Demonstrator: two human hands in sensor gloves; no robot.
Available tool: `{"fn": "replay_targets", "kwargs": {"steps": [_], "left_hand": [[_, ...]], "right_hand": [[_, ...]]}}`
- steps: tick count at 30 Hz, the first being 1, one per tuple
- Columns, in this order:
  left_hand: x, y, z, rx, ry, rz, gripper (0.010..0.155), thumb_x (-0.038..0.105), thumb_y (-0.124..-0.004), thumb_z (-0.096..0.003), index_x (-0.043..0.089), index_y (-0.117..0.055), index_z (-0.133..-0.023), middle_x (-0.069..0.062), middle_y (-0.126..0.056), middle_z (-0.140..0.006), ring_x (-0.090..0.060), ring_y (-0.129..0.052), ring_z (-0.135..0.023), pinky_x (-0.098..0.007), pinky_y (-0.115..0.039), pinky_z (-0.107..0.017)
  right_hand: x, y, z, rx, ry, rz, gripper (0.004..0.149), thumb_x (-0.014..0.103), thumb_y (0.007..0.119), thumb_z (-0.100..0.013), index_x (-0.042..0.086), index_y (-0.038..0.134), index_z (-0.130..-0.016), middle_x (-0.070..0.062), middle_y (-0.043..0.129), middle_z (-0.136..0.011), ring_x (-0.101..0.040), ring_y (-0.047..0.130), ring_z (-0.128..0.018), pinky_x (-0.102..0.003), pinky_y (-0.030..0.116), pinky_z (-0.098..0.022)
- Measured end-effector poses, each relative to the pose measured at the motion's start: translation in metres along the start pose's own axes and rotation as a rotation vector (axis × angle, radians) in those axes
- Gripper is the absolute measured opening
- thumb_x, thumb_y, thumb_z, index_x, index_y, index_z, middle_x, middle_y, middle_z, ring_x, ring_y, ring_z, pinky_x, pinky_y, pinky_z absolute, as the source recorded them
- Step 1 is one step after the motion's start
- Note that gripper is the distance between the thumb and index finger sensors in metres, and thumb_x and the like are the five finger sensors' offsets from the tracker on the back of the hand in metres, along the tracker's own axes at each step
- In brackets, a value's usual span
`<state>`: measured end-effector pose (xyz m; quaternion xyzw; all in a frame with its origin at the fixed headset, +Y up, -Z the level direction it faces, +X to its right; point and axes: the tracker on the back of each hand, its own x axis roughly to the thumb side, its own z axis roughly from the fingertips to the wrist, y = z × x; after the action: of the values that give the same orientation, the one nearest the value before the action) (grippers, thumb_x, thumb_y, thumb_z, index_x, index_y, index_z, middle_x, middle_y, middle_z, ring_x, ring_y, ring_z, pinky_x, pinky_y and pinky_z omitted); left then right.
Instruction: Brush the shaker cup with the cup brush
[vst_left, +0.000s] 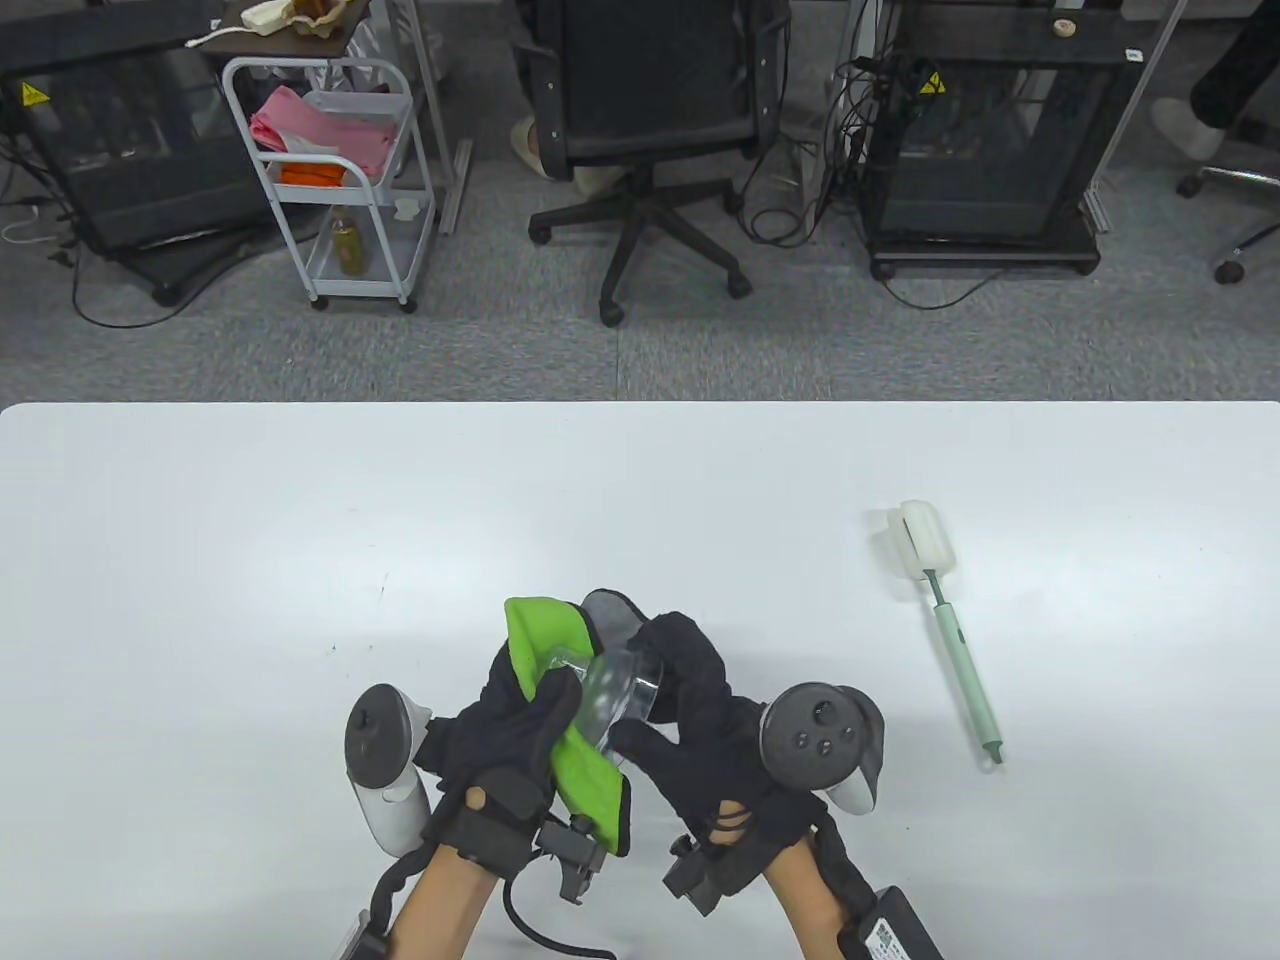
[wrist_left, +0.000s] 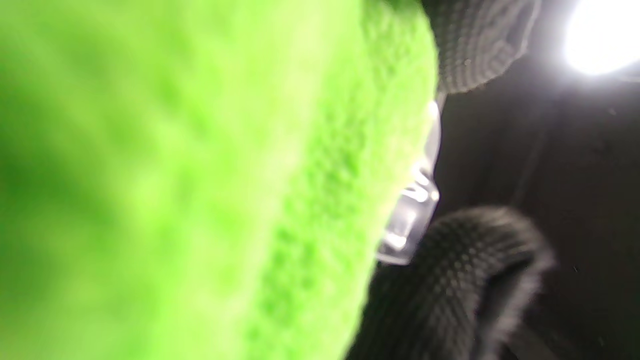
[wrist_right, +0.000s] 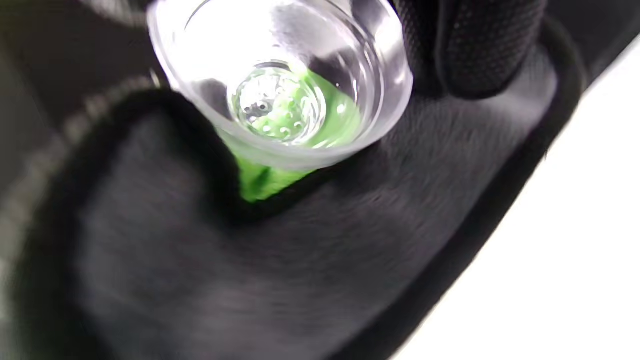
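Note:
The clear plastic shaker cup (vst_left: 612, 690) lies between both hands near the table's front edge. My left hand (vst_left: 520, 715) holds a green and grey cloth (vst_left: 560, 700) pressed against the cup. My right hand (vst_left: 690, 700) grips the cup's open end. The right wrist view looks into the cup (wrist_right: 280, 90), with green cloth (wrist_right: 260, 180) behind its base. The left wrist view is filled by the blurred cloth (wrist_left: 200, 180) with a sliver of the cup (wrist_left: 412, 210). The cup brush (vst_left: 950, 640), white sponge head and pale green handle, lies untouched on the table to the right.
The white table (vst_left: 300, 560) carries only these items. Beyond its far edge are an office chair (vst_left: 650, 110), a white trolley (vst_left: 335, 170) and black cabinets on a grey floor.

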<state>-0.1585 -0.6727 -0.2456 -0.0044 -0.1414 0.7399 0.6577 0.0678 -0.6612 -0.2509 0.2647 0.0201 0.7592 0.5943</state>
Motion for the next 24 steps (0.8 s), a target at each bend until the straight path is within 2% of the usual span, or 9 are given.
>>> {"fn": "replay_targets", "kwargs": {"steps": [3, 6, 9, 12, 14, 17, 18, 22, 24], "left_hand": [[-0.001, -0.001, 0.0, 0.027, 0.0, -0.046, 0.075, 0.048, -0.078, -0.0441, 0.016, -0.05, -0.105, -0.01, -0.07, -0.107, -0.038, -0.079, -0.099, -0.055, -0.074, -0.061], [-0.001, -0.001, 0.001, 0.046, 0.01, -0.012, 0.074, 0.048, -0.077, -0.0443, 0.016, -0.05, -0.105, -0.01, -0.07, -0.106, -0.038, -0.08, -0.098, -0.055, -0.074, -0.061], [0.001, -0.003, 0.002, 0.019, -0.004, -0.028, 0.074, 0.048, -0.077, -0.0445, 0.016, -0.049, -0.105, -0.01, -0.07, -0.107, -0.038, -0.079, -0.098, -0.055, -0.074, -0.062], [-0.001, -0.003, 0.001, -0.032, -0.021, -0.02, 0.076, 0.052, -0.073, -0.0456, 0.015, -0.047, -0.107, -0.012, -0.067, -0.109, -0.039, -0.078, -0.099, -0.054, -0.074, -0.063], [0.0, -0.008, -0.001, -0.067, -0.039, -0.022, 0.081, 0.053, -0.073, -0.0444, 0.011, -0.046, -0.108, -0.019, -0.064, -0.111, -0.045, -0.076, -0.099, -0.056, -0.073, -0.063], [-0.002, -0.02, -0.001, -0.196, -0.021, -0.134, 0.08, 0.058, -0.055, -0.0462, 0.012, -0.041, -0.111, -0.026, -0.056, -0.114, -0.048, -0.074, -0.1, -0.055, -0.074, -0.064], [-0.002, -0.021, 0.0, -0.181, -0.021, -0.113, 0.08, 0.057, -0.056, -0.046, 0.014, -0.041, -0.112, -0.028, -0.056, -0.114, -0.049, -0.074, -0.1, -0.055, -0.075, -0.063], [-0.012, -0.019, -0.001, -0.252, 0.081, 0.063, 0.066, 0.055, -0.055, -0.0474, 0.042, -0.044, -0.111, -0.035, -0.054, -0.113, -0.051, -0.076, -0.098, -0.054, -0.077, -0.063], [-0.013, -0.017, 0.0, -0.233, 0.104, 0.152, 0.063, 0.053, -0.062, -0.0474, 0.045, -0.049, -0.108, -0.033, -0.067, -0.109, -0.046, -0.089, -0.091, -0.051, -0.083, -0.06]], "right_hand": [[-0.008, -0.001, 0.002, 0.014, 0.048, -0.167, 0.084, 0.06, 0.057, -0.046, 0.009, 0.027, -0.105, -0.038, 0.049, -0.099, -0.057, 0.077, -0.075, -0.058, 0.078, -0.052], [0.011, -0.002, 0.004, -0.001, -0.082, 0.118, 0.094, 0.065, 0.075, -0.043, 0.021, 0.021, -0.106, -0.03, 0.028, -0.106, -0.057, 0.062, -0.085, -0.061, 0.071, -0.056], [0.024, 0.0, 0.004, 0.021, -0.124, 0.445, 0.096, 0.069, 0.078, -0.041, 0.025, 0.023, -0.106, -0.028, 0.036, -0.105, -0.05, 0.073, -0.082, -0.049, 0.078, -0.058], [0.022, -0.003, 0.006, -0.067, -0.135, 0.246, 0.09, 0.062, 0.084, -0.04, 0.019, 0.038, -0.104, -0.031, 0.044, -0.102, -0.055, 0.076, -0.078, -0.052, 0.079, -0.055], [0.02, -0.009, 0.007, -0.101, -0.149, 0.127, 0.089, 0.059, 0.085, -0.04, 0.017, 0.038, -0.104, -0.031, 0.043, -0.102, -0.056, 0.074, -0.079, -0.053, 0.079, -0.055], [0.019, -0.017, 0.008, -0.107, -0.187, 0.081, 0.089, 0.055, 0.085, -0.04, 0.017, 0.035, -0.103, -0.029, 0.04, -0.104, -0.057, 0.072, -0.082, -0.053, 0.078, -0.058], [0.018, -0.018, 0.009, -0.099, -0.195, 0.082, 0.09, 0.055, 0.084, -0.041, 0.017, 0.033, -0.103, -0.027, 0.04, -0.105, -0.057, 0.071, -0.084, -0.053, 0.077, -0.059], [0.01, -0.023, 0.01, -0.093, -0.213, -0.064, 0.086, 0.054, 0.081, -0.042, 0.021, 0.032, -0.104, -0.019, 0.041, -0.11, -0.055, 0.069, -0.089, -0.056, 0.072, -0.061], [0.008, -0.024, 0.01, -0.062, -0.204, 0.01, 0.085, 0.055, 0.079, -0.041, 0.025, 0.03, -0.104, -0.016, 0.039, -0.113, -0.052, 0.062, -0.092, -0.056, 0.066, -0.064]]}}
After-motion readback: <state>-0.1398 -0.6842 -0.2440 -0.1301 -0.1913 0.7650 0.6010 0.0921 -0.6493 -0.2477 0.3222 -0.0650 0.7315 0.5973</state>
